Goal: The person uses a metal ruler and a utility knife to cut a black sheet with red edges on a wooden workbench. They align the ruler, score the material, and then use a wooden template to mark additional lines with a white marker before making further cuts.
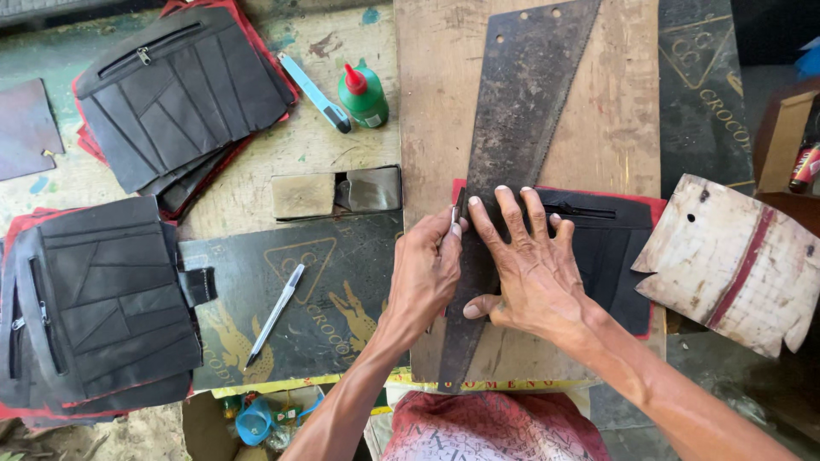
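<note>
Fingers of right hand (534, 265) splayed flat, pinning saw blade (512, 154) as straightedge on black panel (611, 248); left hand (427, 277) pinches small blade (455, 218) at panel's top edge. Cut looks barely begun; two stacks (179, 94) w/ finished-looking pieces wait at left.

Board (427, 102) centre frame on tabletop (256, 171); saw blade (521, 111) on it, overlapping wallet panel (615, 239) centre-right. Panel stacks upper left (179, 94) and lower left (102, 299). Glue bottle (363, 94) and cutter (314, 92) top centre-left, pen (275, 314) lower centre-left.
</note>
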